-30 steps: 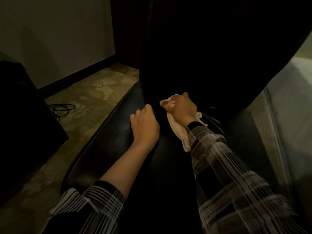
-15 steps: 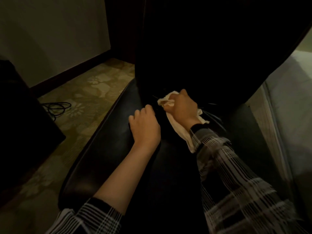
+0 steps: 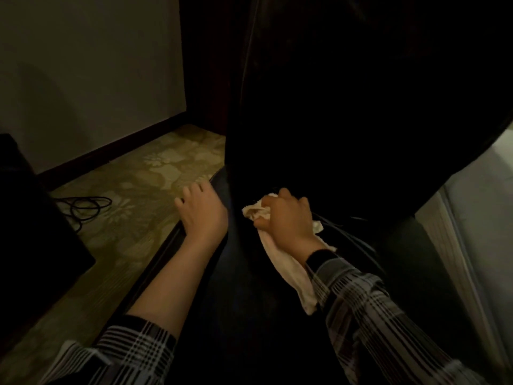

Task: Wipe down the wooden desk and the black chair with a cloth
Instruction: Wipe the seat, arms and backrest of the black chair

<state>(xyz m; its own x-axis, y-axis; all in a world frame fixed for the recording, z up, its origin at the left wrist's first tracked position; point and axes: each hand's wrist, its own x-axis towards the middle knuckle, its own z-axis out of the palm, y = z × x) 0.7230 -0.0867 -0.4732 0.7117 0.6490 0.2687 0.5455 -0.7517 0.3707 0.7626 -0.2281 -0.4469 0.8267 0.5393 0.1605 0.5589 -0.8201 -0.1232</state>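
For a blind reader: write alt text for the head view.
A right hand grips a cloth against a black chair where seat meets backrest. The left hand rests on the seat's left edge, over floral carpet.

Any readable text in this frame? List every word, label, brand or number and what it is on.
None. No lettering shows on the cloth, the chair, the plaid sleeves, the carpet or the wall. The frame is dim, and the dark object at left shows no markings.
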